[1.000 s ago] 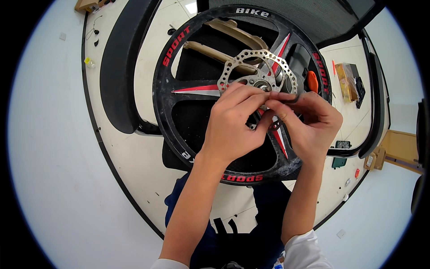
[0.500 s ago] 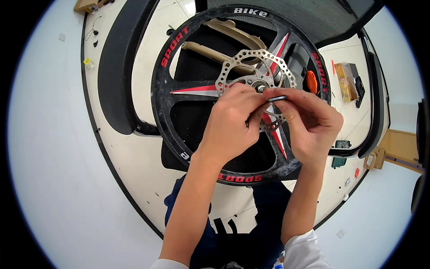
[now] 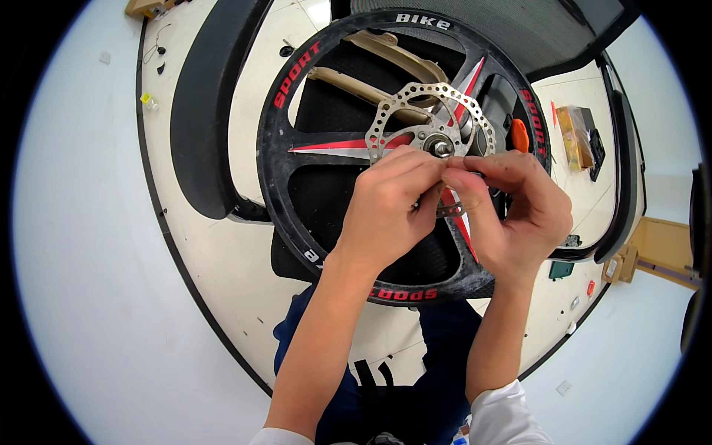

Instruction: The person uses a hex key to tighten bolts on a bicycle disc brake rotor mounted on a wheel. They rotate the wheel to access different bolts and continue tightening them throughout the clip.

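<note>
A black bicycle wheel (image 3: pixel 268 159) with red-and-white accented spokes lies flat in front of me. A perforated silver brake disc (image 3: pixel 383 113) surrounds its hub, where the threaded axle (image 3: pixel 442 148) points up. Just below the axle, both hands meet fingertip to fingertip. My right hand (image 3: pixel 523 215) pinches a small dark piece (image 3: pixel 475 173) between thumb and forefinger; its kind is mostly hidden. My left hand (image 3: pixel 389 204) is closed, thumb against fingers, touching the right fingertips. Whatever it holds cannot be made out.
The wheel rests on a black office chair with a left armrest (image 3: pixel 208 111) and mesh backrest (image 3: pixel 504 33). Beige frame tubes (image 3: pixel 352 85) and an orange-ended object (image 3: pixel 520 136) lie under the wheel. Cardboard boxes (image 3: pixel 620 261) and a green case (image 3: pixel 561 270) sit on the floor at right.
The dark piece, earlier seen edge-on over my fingertips, is now mostly covered by my right fingers. My hands have shifted slightly down from the axle, which shows more fully.
</note>
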### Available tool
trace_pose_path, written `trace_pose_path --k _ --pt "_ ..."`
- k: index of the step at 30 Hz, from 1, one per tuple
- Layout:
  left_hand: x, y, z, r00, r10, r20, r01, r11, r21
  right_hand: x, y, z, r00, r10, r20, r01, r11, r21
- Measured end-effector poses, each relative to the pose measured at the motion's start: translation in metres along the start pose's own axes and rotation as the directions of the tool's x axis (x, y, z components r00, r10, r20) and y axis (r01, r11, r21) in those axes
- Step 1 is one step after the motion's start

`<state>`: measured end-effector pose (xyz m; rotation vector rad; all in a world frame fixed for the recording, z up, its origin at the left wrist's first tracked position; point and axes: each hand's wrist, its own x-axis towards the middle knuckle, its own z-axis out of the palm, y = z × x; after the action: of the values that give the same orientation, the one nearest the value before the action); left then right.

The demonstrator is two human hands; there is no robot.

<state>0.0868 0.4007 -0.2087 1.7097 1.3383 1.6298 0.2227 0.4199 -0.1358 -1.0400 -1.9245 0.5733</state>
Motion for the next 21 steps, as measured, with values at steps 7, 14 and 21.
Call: trace_pose_path --k 7,14,21 --pt "0.001 0.000 -0.004 0.999 0.031 0.016 -0.031 1.000 -0.002 0.000 0.000 0.012 0.988 0.110 -0.110 -0.094 0.986 0.138" --pt "0.002 0.010 -0.003 0.964 -0.265 -0.016 0.247 0.917 -0.312 0.004 0.005 -0.009 0.982 0.149 -0.115 -0.057 0.819 0.570" --pt "0.006 0.007 -0.011 0.977 -0.200 -0.072 0.185 0.967 -0.177 0.006 0.018 -0.004 0.939 0.207 -0.274 -0.124 0.948 0.291"
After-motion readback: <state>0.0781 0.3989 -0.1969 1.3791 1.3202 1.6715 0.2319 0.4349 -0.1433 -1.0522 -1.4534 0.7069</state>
